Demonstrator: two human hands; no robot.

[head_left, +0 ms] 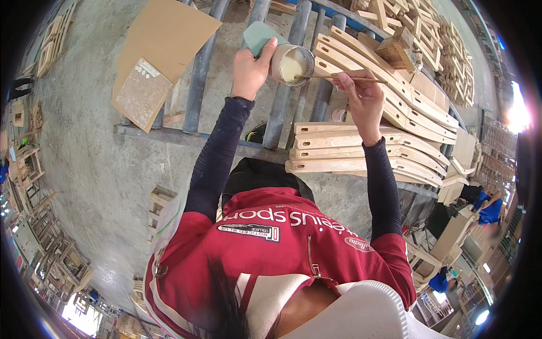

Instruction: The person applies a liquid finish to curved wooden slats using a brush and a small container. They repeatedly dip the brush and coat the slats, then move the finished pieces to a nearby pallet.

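Round, translucent tub (276, 65) with pale cream liquid (292, 66) is up over the roller conveyor (201, 73), tilted so I see into it. My left fingers (267, 55) are wrapped round it, with a flat pale-green piece (259, 36) beside them. My right fingers (346, 85) pinch a thin wooden stick (320, 76), far end inside the tub's mouth. Conveyor: grey metal rollers, spaced. Slotted pale-wood slats (339, 152) on the right, brown cardboard sheet (169, 34) and blotched square board (144, 90) on the left. Grey concrete floor (113, 186), wooden parts (451, 62) piled beyond, a co-worker in blue (489, 208) far right.
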